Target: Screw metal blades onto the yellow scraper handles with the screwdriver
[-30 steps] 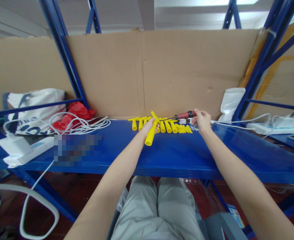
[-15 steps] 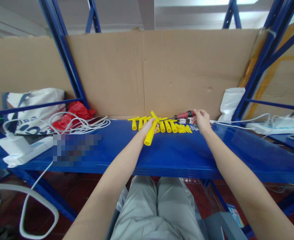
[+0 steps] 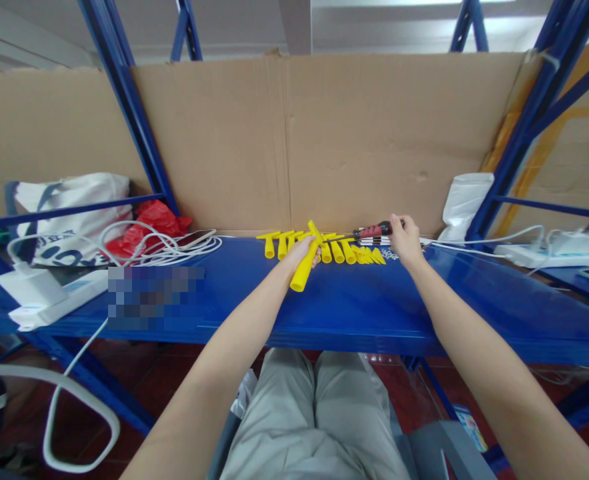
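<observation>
My left hand [image 3: 304, 252] is closed around a yellow T-shaped plastic piece [image 3: 301, 274], its hollow round end tilted down towards me. In my right hand [image 3: 403, 236] is a screwdriver [image 3: 372, 231] with a red and black handle, gripped by the handle's end. The thin shaft points left and its tip reaches the held piece near the crossbar; whether it sits on a screw is too small to tell. Behind my left hand stands a row of similar yellow T-shaped pieces [image 3: 337, 251]. Small flat yellow parts [image 3: 370, 255] lie to their right, beside tiny silvery bits [image 3: 389, 254].
White cables [image 3: 184, 252], a red plastic bag [image 3: 157, 223] and a white tote bag [image 3: 81, 217] occupy the left side. A white pouch [image 3: 465, 207] leans at the back right. Cardboard [image 3: 214, 147] walls off the back of the blue table [image 3: 354, 313].
My right hand has shifted slightly and its grip on the screwdriver's handle end looks a little different. The left hand and its yellow piece have barely moved.
</observation>
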A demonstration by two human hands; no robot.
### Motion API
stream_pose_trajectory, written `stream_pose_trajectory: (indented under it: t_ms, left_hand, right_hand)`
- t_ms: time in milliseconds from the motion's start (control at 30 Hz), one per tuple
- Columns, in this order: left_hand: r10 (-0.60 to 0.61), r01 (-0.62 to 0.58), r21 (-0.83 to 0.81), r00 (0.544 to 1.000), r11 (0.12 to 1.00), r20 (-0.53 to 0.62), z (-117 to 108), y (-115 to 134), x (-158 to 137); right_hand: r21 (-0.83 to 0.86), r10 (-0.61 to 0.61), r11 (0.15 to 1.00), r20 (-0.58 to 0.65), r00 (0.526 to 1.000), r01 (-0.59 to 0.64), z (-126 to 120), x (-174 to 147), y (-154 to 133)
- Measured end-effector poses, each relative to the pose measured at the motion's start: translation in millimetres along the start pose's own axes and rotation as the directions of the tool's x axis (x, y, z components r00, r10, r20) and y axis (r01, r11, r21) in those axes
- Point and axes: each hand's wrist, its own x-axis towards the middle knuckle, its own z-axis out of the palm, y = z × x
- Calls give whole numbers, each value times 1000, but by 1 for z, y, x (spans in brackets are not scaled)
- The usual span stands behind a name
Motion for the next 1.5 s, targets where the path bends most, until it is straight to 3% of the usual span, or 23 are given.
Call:
stream_pose_trajectory:
  t_ms: [167, 267, 400, 600, 900, 1133, 1367, 1500]
  left_hand:
    - [9, -9, 13, 1000, 1000, 2, -1, 0, 2]
    - [8, -7, 36, 1000, 999, -10, 0, -1, 1]
    - [-2, 5, 65, 999, 998, -47, 2, -1, -2]
    - [31, -28, 45, 998, 999, -52, 3, -1, -3]
    - [55, -55, 15, 998, 998, -40, 2, -2, -1]
    - [37, -37, -9, 996, 999, -78, 1, -4, 3]
    - [43, -43, 4, 993, 999, -113, 1, -3, 1]
    - [44, -45, -5, 990, 999, -135, 1, -2, 0]
  right_hand:
    - [126, 153, 978, 85, 985, -163, 1, -1, -5]
    - [123, 142, 980, 109, 984, -155, 0, -3, -5]
    - [106, 115, 987, 55, 992, -121, 0, -2, -3]
    - [235, 274, 924, 141, 951, -302, 1, -7, -18]
    - [251, 377, 879, 159, 913, -406, -1, -10, -28]
    - [258, 318, 881, 296, 901, -396, -3, -13, -26]
    - [250, 382, 867, 223, 897, -431, 0, -12, -28]
    - [220, 362, 873, 303, 881, -435, 0, -15, -30]
